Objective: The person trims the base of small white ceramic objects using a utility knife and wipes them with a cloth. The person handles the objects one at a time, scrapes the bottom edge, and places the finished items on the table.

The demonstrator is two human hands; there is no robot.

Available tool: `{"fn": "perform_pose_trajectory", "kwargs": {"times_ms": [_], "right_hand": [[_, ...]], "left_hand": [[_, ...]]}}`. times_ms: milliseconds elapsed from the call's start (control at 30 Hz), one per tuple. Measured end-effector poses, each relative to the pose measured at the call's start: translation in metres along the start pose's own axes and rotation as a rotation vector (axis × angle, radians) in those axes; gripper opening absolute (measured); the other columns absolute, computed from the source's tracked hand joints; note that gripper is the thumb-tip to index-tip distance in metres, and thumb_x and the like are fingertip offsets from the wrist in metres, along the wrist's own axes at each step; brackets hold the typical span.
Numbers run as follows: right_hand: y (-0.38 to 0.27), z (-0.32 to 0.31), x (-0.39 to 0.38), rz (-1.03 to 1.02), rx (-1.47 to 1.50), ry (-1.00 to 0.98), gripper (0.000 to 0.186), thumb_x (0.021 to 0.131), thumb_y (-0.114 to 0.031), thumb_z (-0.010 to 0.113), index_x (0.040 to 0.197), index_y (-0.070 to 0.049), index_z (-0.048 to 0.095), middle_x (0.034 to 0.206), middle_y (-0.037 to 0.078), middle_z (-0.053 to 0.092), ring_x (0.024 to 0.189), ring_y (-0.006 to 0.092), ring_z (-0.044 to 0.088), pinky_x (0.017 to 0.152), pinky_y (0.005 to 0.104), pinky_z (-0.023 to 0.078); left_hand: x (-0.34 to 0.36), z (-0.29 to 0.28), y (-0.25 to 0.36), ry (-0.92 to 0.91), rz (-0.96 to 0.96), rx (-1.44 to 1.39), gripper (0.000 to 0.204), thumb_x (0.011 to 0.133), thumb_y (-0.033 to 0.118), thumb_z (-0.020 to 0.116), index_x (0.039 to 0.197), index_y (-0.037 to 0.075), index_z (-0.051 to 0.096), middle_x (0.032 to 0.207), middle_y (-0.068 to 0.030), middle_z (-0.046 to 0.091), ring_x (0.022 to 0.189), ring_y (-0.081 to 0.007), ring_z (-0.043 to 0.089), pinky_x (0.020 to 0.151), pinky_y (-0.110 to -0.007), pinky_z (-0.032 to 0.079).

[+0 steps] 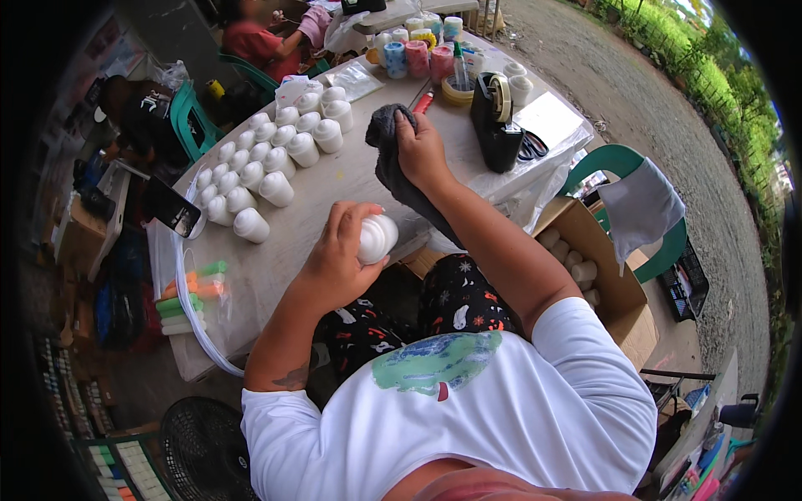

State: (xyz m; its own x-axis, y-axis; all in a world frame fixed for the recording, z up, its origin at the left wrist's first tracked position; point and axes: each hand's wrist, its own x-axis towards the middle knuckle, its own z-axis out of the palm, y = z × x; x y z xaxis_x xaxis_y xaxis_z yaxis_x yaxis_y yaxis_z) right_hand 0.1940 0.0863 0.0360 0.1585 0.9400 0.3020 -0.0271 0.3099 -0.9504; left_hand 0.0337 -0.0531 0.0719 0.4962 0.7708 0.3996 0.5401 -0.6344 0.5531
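My left hand is wrapped round a white cylinder with a swirled, domed top, held just above the near table edge. My right hand, raised over the table, grips a dark grey cloth that hangs down beside my forearm. The cloth and the cylinder are apart. To the left on the table stand rows of similar white swirl-topped cylinders, all upright or slightly leaning in the view.
A black tape dispenser, scissors and coloured cylinders stand at the back. A phone on a holder and green and orange sticks are left. On the right sits a cardboard box of white cylinders. Other people sit beyond.
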Motion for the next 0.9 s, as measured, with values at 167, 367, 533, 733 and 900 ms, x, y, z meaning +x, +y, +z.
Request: {"fn": "perform_pose_trajectory", "kwargs": {"times_ms": [167, 367, 533, 733, 900], "right_hand": [[0.044, 0.081, -0.068, -0.072, -0.383, -0.631, 0.058, 0.09, -0.03, 0.059, 0.137, -0.014, 0.031, 0.134, 0.027, 0.035, 0.128, 0.0453, 0.034, 0.106, 0.0549, 0.029], [0.084, 0.092, -0.03, -0.476, -0.896, -0.967, 0.046, 0.083, -0.02, 0.053, 0.129, -0.02, 0.056, 0.146, 0.011, 0.039, 0.14, 0.0253, 0.028, 0.113, 0.0531, 0.019], [0.088, 0.021, -0.001, -0.17, -1.014, -0.55, 0.044, 0.083, -0.008, 0.049, 0.126, -0.014, 0.059, 0.143, 0.013, 0.043, 0.138, 0.0282, 0.031, 0.112, 0.0508, 0.023], [0.072, -0.103, -0.041, -0.194, -1.154, -0.301, 0.04, 0.085, -0.005, 0.046, 0.121, -0.008, 0.06, 0.138, 0.018, 0.047, 0.133, 0.0331, 0.038, 0.107, 0.0494, 0.033], [-0.005, -0.168, -0.058, 0.067, -1.038, -0.388, 0.042, 0.076, 0.007, 0.051, 0.113, -0.005, 0.065, 0.118, 0.018, 0.061, 0.114, 0.0343, 0.055, 0.097, 0.0369, 0.043]], "left_hand": [[-0.048, -0.052, -0.045, 0.242, -0.442, 0.163, 0.064, 0.068, 0.0, 0.072, 0.125, 0.009, 0.045, 0.117, -0.0153, 0.043, 0.105, -0.0334, 0.052, 0.09, -0.041, 0.045], [-0.062, -0.05, -0.075, 0.241, -0.557, 0.249, 0.067, 0.068, 0.002, 0.073, 0.127, 0.01, 0.043, 0.119, -0.0152, 0.043, 0.109, -0.0341, 0.051, 0.09, -0.04, 0.045], [-0.026, -0.016, -0.104, 0.194, -0.485, 0.288, 0.069, 0.068, 0.007, 0.074, 0.129, 0.009, 0.043, 0.124, -0.0171, 0.043, 0.113, -0.0356, 0.049, 0.097, -0.041, 0.042], [0.023, 0.009, -0.136, 0.124, -0.463, 0.367, 0.073, 0.069, 0.009, 0.074, 0.133, 0.008, 0.041, 0.128, -0.0186, 0.043, 0.118, -0.0388, 0.046, 0.102, -0.041, 0.038], [0.043, 0.007, -0.14, 0.09, -0.5, 0.591, 0.078, 0.072, 0.013, 0.074, 0.138, 0.009, 0.034, 0.134, -0.0188, 0.037, 0.127, -0.04, 0.036, 0.107, -0.046, 0.033]]}}
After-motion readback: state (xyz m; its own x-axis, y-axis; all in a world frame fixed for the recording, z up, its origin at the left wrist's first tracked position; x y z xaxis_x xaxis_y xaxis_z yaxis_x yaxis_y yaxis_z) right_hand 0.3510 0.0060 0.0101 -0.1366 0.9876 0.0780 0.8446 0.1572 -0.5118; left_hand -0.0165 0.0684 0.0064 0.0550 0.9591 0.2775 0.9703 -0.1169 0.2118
